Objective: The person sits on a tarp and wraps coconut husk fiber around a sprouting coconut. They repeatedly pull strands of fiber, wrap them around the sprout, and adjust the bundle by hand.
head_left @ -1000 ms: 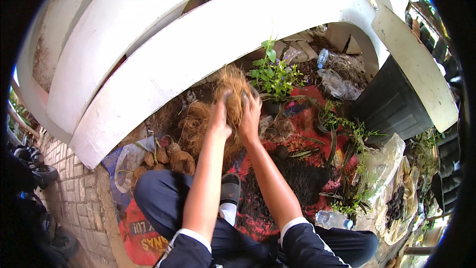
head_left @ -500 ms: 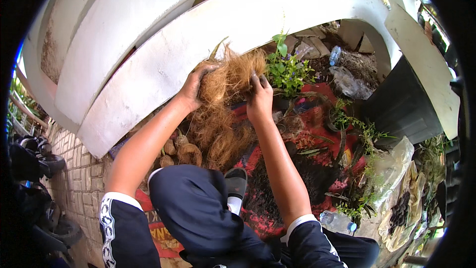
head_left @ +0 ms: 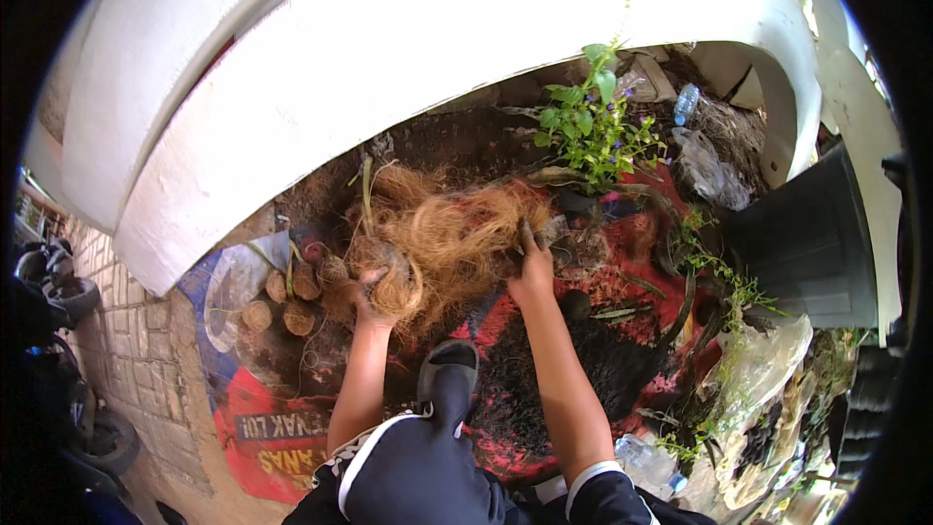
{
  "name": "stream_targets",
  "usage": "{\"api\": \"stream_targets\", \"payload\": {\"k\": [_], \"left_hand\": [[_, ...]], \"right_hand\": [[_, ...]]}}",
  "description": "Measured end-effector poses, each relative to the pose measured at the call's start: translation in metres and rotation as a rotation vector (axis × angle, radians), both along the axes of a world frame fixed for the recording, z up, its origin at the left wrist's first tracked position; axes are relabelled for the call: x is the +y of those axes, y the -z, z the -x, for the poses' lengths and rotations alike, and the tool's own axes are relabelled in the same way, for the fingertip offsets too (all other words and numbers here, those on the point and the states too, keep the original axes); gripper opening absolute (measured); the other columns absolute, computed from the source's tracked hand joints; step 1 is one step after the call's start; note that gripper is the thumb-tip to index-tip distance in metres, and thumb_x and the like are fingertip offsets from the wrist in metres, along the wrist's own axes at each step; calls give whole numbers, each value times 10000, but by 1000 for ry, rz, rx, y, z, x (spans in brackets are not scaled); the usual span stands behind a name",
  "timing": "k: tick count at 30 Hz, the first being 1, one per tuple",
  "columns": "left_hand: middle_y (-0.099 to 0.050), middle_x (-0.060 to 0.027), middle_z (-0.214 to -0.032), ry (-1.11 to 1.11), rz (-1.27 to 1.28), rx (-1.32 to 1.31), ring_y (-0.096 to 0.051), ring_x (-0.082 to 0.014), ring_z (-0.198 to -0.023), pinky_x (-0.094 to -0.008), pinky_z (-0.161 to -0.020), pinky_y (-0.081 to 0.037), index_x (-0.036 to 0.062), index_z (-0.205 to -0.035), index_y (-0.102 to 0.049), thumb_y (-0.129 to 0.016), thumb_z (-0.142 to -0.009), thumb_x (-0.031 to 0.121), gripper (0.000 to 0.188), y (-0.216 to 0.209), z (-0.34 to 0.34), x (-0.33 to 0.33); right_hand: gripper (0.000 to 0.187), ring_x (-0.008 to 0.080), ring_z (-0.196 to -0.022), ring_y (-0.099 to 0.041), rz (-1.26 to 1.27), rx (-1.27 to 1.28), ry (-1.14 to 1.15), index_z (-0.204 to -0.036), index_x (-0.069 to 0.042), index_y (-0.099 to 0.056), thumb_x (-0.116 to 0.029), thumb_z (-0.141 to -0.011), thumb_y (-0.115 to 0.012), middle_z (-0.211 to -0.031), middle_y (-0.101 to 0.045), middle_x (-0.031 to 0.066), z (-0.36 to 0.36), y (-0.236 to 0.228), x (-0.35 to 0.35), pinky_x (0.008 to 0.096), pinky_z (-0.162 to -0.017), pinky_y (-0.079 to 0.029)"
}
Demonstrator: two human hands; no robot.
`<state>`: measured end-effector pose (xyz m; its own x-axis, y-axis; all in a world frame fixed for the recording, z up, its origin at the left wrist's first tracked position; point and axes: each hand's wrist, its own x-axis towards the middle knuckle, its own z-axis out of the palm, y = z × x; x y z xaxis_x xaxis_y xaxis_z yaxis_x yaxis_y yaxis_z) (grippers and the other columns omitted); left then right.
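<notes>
Gripping the tangled golden-brown coconut fibre mass (head_left: 447, 233), the left hand (head_left: 374, 292) closes on its seven o'clock edge, the right hand (head_left: 533, 272) on its three o'clock; both have dropped from the white arch (head_left: 408, 49), spreading it over dark soil (head_left: 583, 369); fingertips stay buried in strands.

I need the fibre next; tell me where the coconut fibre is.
In the head view the coconut fibre lies centre frame, between the left hand and right hand, left of the green plant.
</notes>
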<state>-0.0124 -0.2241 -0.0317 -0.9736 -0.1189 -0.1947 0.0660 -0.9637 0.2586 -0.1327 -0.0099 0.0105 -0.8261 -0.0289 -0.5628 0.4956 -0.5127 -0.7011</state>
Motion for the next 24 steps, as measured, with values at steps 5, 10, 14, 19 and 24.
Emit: {"api": "stream_targets", "payload": {"k": [5,10,14,19,24], "left_hand": [[-643,-128,-1114,-79,-190,10,-604,-279,-1049,-446,-954,-479,46,-1208,-558,-615,-712,302,561,17,-11,-6],[-631,-160,-1149,-47,-135,51,-630,-305,-1003,-445,-901,-525,18,-1241,-531,-638,-675,256,623,19,-4,-1],[-632,-151,-1158,-16,-224,64,-620,-312,-1030,-432,-897,-525,25,-1237,-541,-640,-669,268,625,20,0,6],[-561,-139,-1270,5,17,10,-564,-291,-1122,-428,-966,-474,66,-1303,-481,-559,-830,389,578,19,4,31],[-419,-98,-1402,-121,559,-132,-423,-266,-1289,-429,-1061,-377,119,-1389,-374,-322,-988,514,565,-1,10,65]], "right_hand": [[586,350,-1200,-509,-509,79,-269,-1425,-3,-320,-230,-944,-565,-1402,-412,216,19,39,8,515,-974,-465],[660,406,-1254,-433,-1367,240,-800,-1384,-15,-402,-342,-868,-652,-1414,-378,264,9,47,1,518,-1014,-398],[652,388,-1345,-322,-1083,490,-371,-1381,-18,-411,-400,-887,-597,-1428,-378,225,-12,31,-6,502,-1095,-280],[772,328,-1372,-316,-301,908,-506,-1382,-31,-416,-539,-827,-588,-1444,-390,186,-46,10,-31,466,-1126,-224],[755,420,-1332,-344,-638,1348,-658,-1298,-57,-509,-533,-735,-677,-1394,-432,202,-61,2,-44,525,-1093,-274]]}}
